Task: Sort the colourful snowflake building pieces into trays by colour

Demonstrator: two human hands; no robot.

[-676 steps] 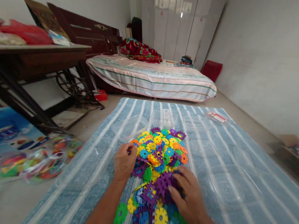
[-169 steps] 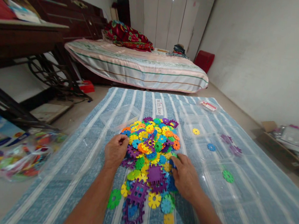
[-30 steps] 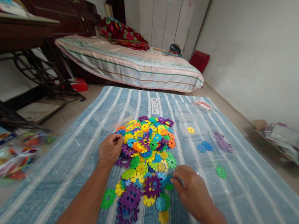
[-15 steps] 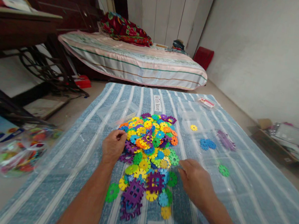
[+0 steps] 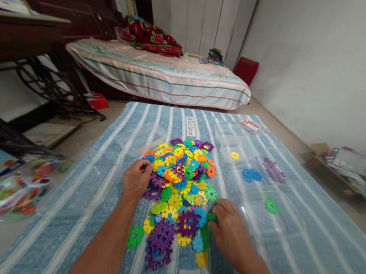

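A heap of colourful plastic snowflake discs lies in the middle of the striped cloth, with purple square notched pieces among them. At its right edge my right hand is closed on a green snowflake disc, tilted nearly edge-on between thumb and fingers. My left hand rests against the heap's left side, fingers curled in and thumb near the index finger. Whatever it may hold is hidden.
Clear plastic boxes on the right contain a yellow disc, blue discs, purple pieces and a green disc. Another clear container is at the left. Beyond the cloth stands a bed.
My right hand has moved down slightly and closed on the green disc, lifting it to a tilt. My left hand stays beside the heap. The whole view has shifted slightly.
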